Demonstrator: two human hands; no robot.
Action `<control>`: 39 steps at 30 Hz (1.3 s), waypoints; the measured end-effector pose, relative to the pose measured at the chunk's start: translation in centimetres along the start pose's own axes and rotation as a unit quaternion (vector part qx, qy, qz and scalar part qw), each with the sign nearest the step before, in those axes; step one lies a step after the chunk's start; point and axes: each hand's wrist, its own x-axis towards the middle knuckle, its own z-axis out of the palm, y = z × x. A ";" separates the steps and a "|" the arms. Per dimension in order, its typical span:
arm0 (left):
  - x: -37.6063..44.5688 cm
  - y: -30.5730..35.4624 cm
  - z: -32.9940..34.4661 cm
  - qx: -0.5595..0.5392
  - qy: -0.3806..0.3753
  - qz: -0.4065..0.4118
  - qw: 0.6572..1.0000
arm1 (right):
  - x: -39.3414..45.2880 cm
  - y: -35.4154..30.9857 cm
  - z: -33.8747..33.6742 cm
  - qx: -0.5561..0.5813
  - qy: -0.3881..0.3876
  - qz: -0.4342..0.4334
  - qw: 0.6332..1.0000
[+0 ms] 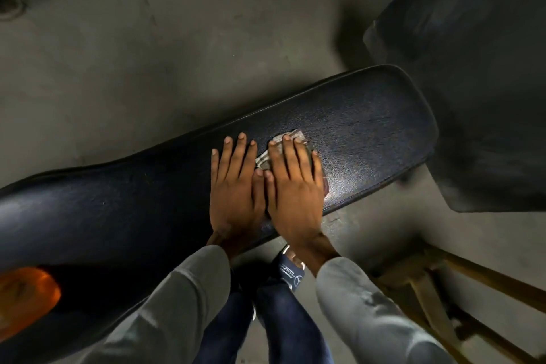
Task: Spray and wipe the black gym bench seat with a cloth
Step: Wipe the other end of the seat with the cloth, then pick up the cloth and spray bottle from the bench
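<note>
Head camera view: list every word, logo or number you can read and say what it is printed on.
Shoe: a white three-pointed star in a ring, a logo and no word, beside a line of white lettering that is upside down and too small to read.
Cloth under the right hand: a pale pattern, no text.
Bench seat, orange object, sleeves: no text.
</note>
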 end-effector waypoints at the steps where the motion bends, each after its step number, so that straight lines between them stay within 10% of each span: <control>1: 0.0 -0.2 -0.1 -0.025 0.004 0.003 1.000 | 0.0 0.2 -0.2 0.004 0.000 -0.008 1.000; 8: -2.8 -2.0 -3.9 -0.132 0.023 -0.038 0.990 | -1.4 1.7 -3.2 0.077 0.052 0.139 0.986; 18: -13.7 -5.9 -11.7 -0.225 0.052 -0.237 0.944 | -4.0 -9.2 -5.1 0.247 -0.151 0.263 0.920; 32: -22.8 -10.4 -22.1 -0.266 0.160 -0.593 0.743 | -6.5 -19.5 -7.3 0.389 -0.190 0.309 0.847; 39: -19.5 -11.8 -27.1 -0.215 0.195 -0.557 0.778 | -7.0 -23.9 -8.7 0.449 -0.198 0.303 0.817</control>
